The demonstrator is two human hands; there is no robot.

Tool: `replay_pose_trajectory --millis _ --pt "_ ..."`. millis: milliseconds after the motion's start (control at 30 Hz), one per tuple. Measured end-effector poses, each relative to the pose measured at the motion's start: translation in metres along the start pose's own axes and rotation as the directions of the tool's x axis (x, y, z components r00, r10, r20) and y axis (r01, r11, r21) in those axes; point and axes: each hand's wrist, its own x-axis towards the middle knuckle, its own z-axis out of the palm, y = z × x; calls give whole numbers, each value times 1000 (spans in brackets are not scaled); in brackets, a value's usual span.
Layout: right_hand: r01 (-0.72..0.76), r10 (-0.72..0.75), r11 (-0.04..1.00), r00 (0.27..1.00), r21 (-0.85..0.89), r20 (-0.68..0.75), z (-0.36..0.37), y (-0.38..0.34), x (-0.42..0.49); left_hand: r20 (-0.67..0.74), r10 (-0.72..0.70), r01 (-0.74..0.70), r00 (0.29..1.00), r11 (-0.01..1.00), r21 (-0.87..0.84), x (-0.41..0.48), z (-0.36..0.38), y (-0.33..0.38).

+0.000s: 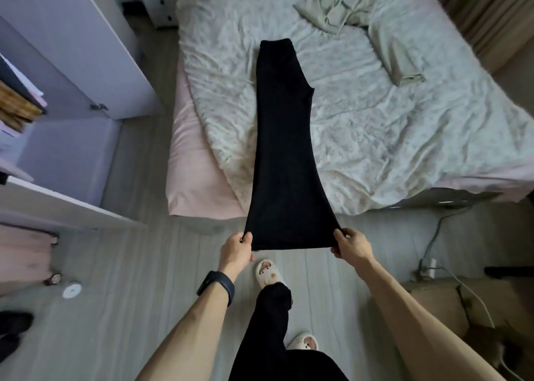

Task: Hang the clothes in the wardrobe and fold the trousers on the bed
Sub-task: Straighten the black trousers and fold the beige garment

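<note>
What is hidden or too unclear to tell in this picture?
All in the head view:
- The wardrobe: its inside is cut off by the left edge.
- The left hand and right hand: the grip's inner fingers are hidden behind the black trousers.
- The beige garment on the bed: too crumpled to tell its kind.
- The white round thing on the floor: too small to identify.

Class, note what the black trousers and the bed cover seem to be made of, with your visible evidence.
Black trousers: soft matte fabric, perhaps a knit; hangs smoothly without sheen. Bed cover: thin woven cloth, possibly cotton; pale print, many fine creases.
</note>
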Motion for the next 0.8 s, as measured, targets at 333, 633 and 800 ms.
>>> replay_pose_trajectory --millis 333,633,800 --pt "69 -66 997 996 46 -59 -9 -9 -47 -253 -43 -44 966 944 -328 -69 -10 16" --pt "32 -43 947 999 320 24 -29 -9 -49 8 -24 24 1000 786 -617 -75 -23 20" --pt "-28 -12 909 996 416 93 -44 -4 -44 153 -45 136 987 741 -657 -76 -30 20"
